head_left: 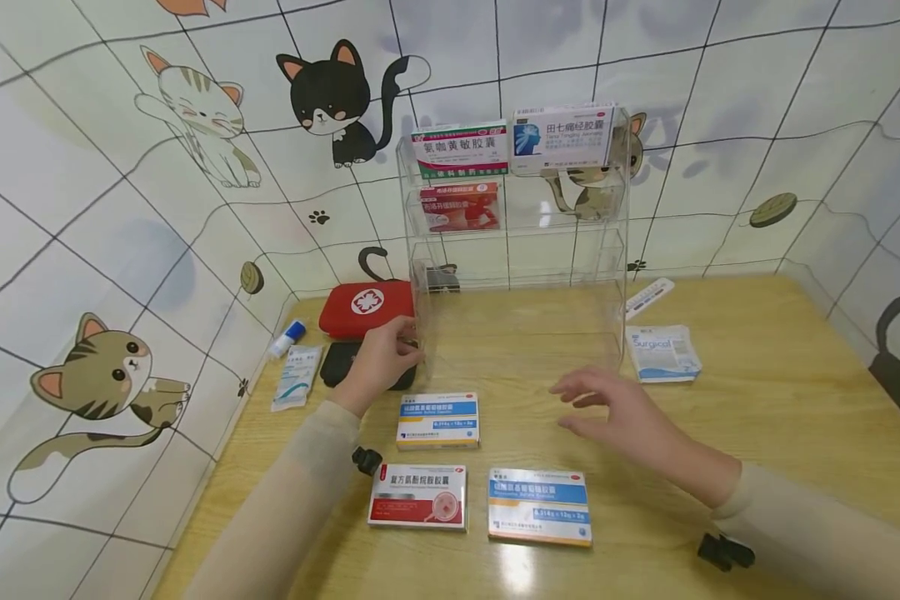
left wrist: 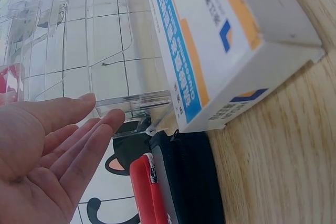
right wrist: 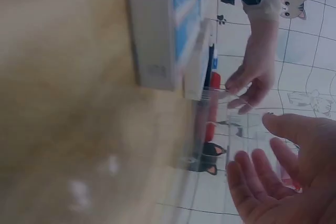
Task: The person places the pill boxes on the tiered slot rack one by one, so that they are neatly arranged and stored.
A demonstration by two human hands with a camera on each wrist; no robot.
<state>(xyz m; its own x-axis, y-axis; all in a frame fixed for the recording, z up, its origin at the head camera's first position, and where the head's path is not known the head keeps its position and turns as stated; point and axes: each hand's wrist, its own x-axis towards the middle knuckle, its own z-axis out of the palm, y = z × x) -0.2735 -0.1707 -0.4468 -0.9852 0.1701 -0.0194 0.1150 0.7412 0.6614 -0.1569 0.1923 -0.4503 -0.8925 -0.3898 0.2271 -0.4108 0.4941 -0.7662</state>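
Observation:
A clear tiered acrylic rack [head_left: 513, 236] stands against the back wall. My left hand [head_left: 381, 358] is at its lower left side, thumb and fingertips right at the clear edge and spread a little apart. In the left wrist view, the fingers of that hand [left wrist: 63, 150] are nearly straight beside the edge. My right hand [head_left: 618, 412] hovers in front of the rack's right side, fingers loosely bent and nothing between them. On the rack's upper tiers stand a green-and-white medicine box [head_left: 461, 152], a white-and-blue one [head_left: 562, 140] and a red one [head_left: 460, 208].
In front of the rack lie two blue-and-white medicine boxes [head_left: 540, 507] and a red-and-silver one [head_left: 417, 497]. Left are a red first-aid case [head_left: 363, 310], a black case [head_left: 337, 364], a white packet [head_left: 297, 377] and a blue-capped tube [head_left: 287, 339]. Right: a surgical packet [head_left: 662, 353] and a thermometer [head_left: 650, 297].

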